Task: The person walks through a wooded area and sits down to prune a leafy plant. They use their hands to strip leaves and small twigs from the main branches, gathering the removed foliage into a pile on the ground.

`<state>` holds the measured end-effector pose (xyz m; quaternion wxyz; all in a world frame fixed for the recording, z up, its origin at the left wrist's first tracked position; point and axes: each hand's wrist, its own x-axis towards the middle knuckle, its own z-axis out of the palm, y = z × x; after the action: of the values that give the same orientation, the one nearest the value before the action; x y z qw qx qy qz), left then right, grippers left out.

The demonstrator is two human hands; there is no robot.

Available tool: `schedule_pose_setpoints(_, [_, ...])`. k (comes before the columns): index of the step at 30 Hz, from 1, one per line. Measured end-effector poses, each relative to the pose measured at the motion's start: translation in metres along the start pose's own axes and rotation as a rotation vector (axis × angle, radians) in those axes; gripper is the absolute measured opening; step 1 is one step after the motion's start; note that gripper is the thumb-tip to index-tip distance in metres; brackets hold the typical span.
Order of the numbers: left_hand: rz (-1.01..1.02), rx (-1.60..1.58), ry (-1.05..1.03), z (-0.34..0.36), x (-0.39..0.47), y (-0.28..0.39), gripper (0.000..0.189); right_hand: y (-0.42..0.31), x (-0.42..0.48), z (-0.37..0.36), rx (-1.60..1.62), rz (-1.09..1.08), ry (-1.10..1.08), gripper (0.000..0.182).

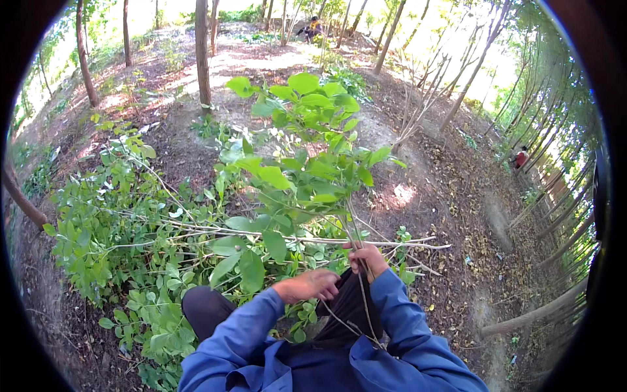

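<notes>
My right hand (366,258) is closed around the thin woody stems of an upright leafy branch (321,181), whose bright green leaves spread above it. The bare lower stems (365,301) run down from that hand to my lap. Left of it, my left hand (308,285) is over my lap, fingers bent; whether it touches a twig cannot be told. Beyond my knees, cut leafy branches (122,220) lie in a heap, with several pale bare stems (313,239) pointing right, passing behind the held branch.
Slim tree trunks (202,59) stand ahead, more at the right (536,311). A bare multi-stemmed shrub (416,115) grows ahead to the right. Dry leaves (455,210) litter the soil. One person (313,29) is far ahead, another (520,158) far to the right.
</notes>
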<state>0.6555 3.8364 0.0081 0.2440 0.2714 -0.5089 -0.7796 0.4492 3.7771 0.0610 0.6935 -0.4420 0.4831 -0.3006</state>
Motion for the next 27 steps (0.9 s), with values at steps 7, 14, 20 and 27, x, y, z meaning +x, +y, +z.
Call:
schedule_pose_setpoints(7, [0.116, 0.060, 0.633, -0.095, -0.048, 0.032, 0.037, -0.001, 0.031, 0.003, -0.010, 0.106, 0.126, 0.034])
schedule_pose_setpoints(14, [-0.085, 0.208, 0.670, -0.141, -0.039, 0.025, 0.048, -0.022, 0.092, 0.009, -0.391, 0.114, 0.176, 0.044])
schedule_pose_setpoints(20, [-0.248, 0.706, 0.682, -0.156, -0.040, 0.019, 0.061, -0.021, 0.121, 0.045, -0.244, 0.154, -0.047, 0.045])
schedule_pose_setpoints(27, [-0.306, 0.990, 0.910, -0.187, -0.098, 0.013, 0.052, -0.008, 0.140, 0.078, -0.280, 0.200, -0.144, 0.032])
